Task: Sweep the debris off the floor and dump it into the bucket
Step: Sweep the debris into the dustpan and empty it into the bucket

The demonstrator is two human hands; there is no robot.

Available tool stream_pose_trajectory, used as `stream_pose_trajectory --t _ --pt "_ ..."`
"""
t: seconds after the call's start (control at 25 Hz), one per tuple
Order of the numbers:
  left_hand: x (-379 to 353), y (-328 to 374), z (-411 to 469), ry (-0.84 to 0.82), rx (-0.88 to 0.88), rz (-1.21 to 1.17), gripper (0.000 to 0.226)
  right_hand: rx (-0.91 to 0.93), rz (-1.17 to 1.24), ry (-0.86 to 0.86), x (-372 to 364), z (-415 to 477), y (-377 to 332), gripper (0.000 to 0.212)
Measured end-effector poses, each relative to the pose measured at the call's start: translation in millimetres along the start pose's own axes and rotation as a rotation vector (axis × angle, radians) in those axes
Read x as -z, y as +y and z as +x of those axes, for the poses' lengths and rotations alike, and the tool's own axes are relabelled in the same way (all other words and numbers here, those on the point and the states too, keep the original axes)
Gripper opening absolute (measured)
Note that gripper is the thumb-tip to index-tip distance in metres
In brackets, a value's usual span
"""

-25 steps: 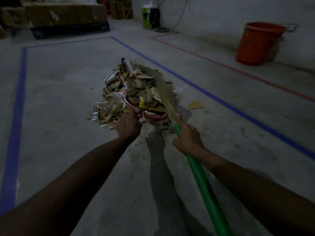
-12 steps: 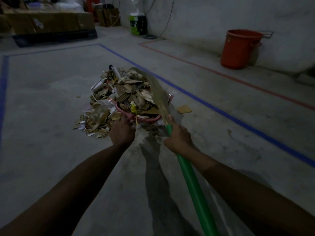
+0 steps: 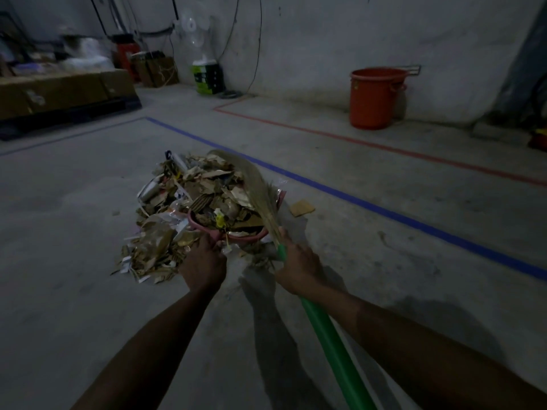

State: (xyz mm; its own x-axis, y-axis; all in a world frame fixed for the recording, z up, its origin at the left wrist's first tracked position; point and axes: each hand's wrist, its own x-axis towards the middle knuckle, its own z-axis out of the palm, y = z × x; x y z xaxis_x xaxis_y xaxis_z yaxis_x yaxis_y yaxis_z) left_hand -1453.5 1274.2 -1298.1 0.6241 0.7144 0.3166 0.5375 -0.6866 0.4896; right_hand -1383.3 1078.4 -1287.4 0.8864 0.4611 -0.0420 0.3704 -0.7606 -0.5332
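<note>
A pink dustpan (image 3: 236, 236) heaped with cardboard and paper debris (image 3: 207, 190) is in the middle of the view. My left hand (image 3: 204, 263) grips its near edge. My right hand (image 3: 297, 266) grips the green handle (image 3: 331, 344) of a broom whose straw bristles (image 3: 257, 187) lie over the right side of the load. More debris (image 3: 151, 250) lies on the floor to the left of the pan. The orange bucket (image 3: 374, 97) stands by the far wall at the right.
A loose cardboard piece (image 3: 302, 207) lies on the concrete right of the pan. Blue tape (image 3: 384, 213) and red tape (image 3: 384, 147) lines cross the floor between me and the bucket. Cardboard boxes (image 3: 59, 90) and a fan (image 3: 204, 75) stand at the back left.
The view has lifted and turned right, so the bucket and wall sit nearer the middle. Both hands keep their grips on pan and broom.
</note>
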Motion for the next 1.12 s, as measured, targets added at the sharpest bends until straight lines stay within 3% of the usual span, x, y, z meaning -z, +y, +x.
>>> stream_pose_trajectory --t 0.28,0.52,0.92,1.12 --pt "-2 -12 7 0.009 0.012 -0.007 0.01 0.055 -0.008 -0.032 -1 -13 -2 0.111" --pt "2 -31 6 0.014 -0.042 0.031 0.015 0.094 0.014 0.117 20 -10 -8 0.11" --pt "-7 -41 1 0.007 0.011 0.025 0.015 0.066 -0.019 0.0 -18 -12 -7 0.108" --pt "16 -11 38 0.021 0.015 0.015 0.01 0.088 0.001 -0.115 38 21 -24 0.104"
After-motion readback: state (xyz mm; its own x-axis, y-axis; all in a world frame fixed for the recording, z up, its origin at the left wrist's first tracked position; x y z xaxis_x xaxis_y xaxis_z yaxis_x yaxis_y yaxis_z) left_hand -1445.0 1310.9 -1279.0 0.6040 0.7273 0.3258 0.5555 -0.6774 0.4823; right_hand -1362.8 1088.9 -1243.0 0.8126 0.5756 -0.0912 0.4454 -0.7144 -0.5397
